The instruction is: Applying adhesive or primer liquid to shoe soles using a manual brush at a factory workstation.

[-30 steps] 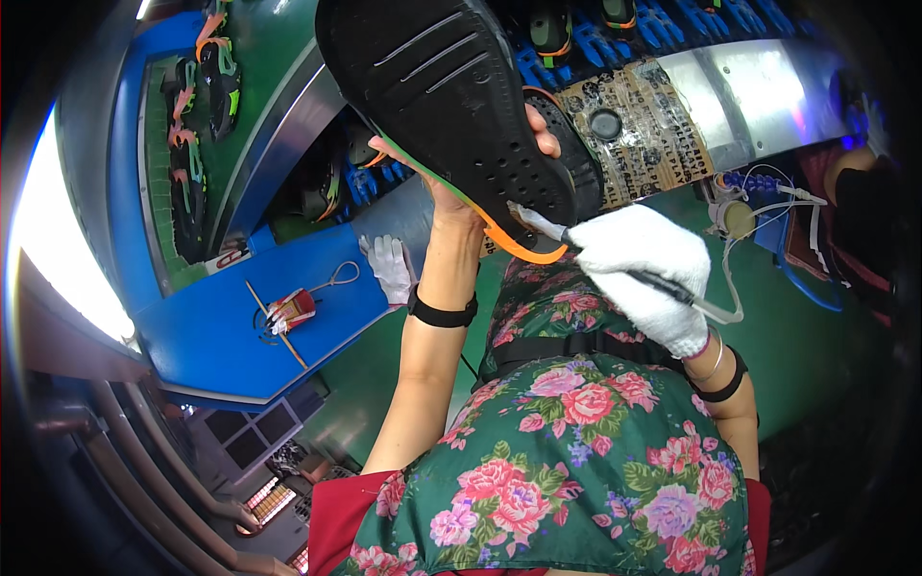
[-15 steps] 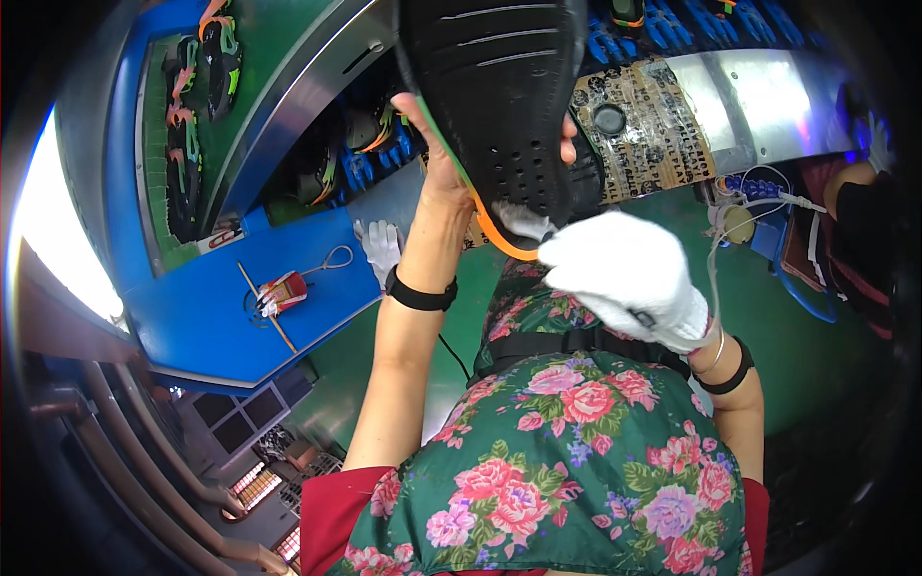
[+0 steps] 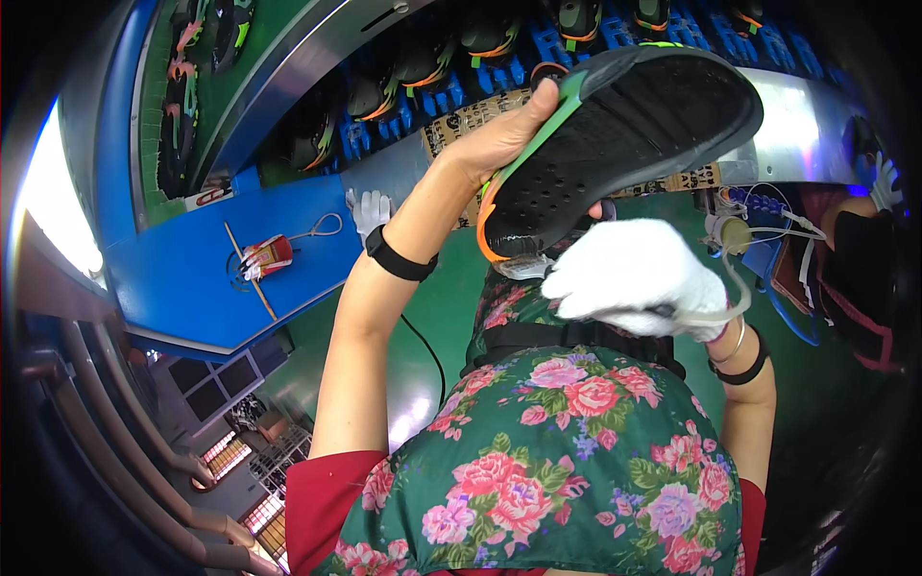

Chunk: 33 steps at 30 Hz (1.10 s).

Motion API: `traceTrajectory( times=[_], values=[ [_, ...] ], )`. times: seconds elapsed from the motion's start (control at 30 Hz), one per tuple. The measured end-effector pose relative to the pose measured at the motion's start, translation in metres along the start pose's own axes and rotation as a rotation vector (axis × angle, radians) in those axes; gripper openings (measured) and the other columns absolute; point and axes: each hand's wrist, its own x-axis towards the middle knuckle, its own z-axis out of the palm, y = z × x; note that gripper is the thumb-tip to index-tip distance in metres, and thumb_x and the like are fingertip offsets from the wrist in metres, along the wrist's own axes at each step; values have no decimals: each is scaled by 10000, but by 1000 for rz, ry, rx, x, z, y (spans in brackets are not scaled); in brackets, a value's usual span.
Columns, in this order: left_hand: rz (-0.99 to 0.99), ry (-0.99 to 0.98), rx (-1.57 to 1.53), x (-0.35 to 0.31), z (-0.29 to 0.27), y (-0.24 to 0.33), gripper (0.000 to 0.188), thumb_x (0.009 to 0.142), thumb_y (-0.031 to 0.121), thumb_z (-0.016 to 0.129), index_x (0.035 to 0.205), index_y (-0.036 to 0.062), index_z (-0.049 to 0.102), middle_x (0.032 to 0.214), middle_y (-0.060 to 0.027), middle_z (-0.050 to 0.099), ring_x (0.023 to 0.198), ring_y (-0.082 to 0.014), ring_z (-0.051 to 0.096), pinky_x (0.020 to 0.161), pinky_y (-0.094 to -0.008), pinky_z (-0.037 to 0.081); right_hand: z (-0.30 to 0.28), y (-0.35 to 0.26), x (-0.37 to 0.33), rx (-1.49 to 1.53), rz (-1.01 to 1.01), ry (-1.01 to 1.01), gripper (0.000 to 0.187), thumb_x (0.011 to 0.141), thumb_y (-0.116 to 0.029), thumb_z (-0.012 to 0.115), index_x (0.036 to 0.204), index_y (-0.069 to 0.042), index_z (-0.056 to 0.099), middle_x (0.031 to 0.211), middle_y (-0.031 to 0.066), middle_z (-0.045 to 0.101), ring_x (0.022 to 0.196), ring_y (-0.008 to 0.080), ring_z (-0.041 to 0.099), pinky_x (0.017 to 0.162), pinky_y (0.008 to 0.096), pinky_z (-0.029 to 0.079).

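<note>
Sole (image 3: 629, 139), black, held tilted near the edge of the counter (image 3: 802, 134): bare left hand (image 3: 507, 142) grips it by the sides; gloved right hand (image 3: 639, 278) pinches a brush (image 3: 525, 267), bristles at the sole's orange rim (image 3: 484, 233).

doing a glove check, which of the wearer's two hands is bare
The left hand, gripping the black sole: its skin shows uncovered, whereas the right hand wears a white glove.
</note>
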Motion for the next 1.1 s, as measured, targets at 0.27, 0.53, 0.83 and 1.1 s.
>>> traceTrajectory(
  times=[0.27, 0.53, 0.83, 1.1],
  values=[
    [75, -66, -94, -1, -1, 1, 994, 938, 816, 333, 1426, -20, 559, 1236, -212, 700, 1043, -301, 738, 921, -452, 605, -13, -2, 2, 269, 278, 138, 128, 795, -22, 805, 920, -48, 810, 988, 117, 790, 905, 241, 759, 836, 346, 580],
    [274, -118, -851, -2, 7, -69, 556, 1095, 412, 398, 1381, -30, 577, 1262, -218, 682, 1117, -347, 687, 1017, -494, 549, -32, -16, 8, -222, 348, 579, 131, 778, 48, 790, 890, -18, 776, 987, 155, 780, 922, 246, 755, 832, 347, 591],
    [233, 53, -465, -35, 19, -81, 439, 1083, 305, 506, 1390, -5, 552, 1304, -223, 653, 1158, -364, 668, 999, -512, 566, -40, -20, 8, -323, 208, 352, 204, 776, 6, 791, 967, -66, 792, 1004, 109, 777, 920, 274, 746, 810, 367, 586],
    [419, 194, -839, -44, 46, -52, 825, 970, 616, 550, 1581, 86, 386, 1501, -195, 543, 1362, -418, 523, 1155, -573, 433, -29, -37, 23, -578, 137, 432, 293, 782, -10, 795, 1058, -110, 797, 1070, 83, 782, 953, 267, 752, 825, 352, 593]
  ],
)
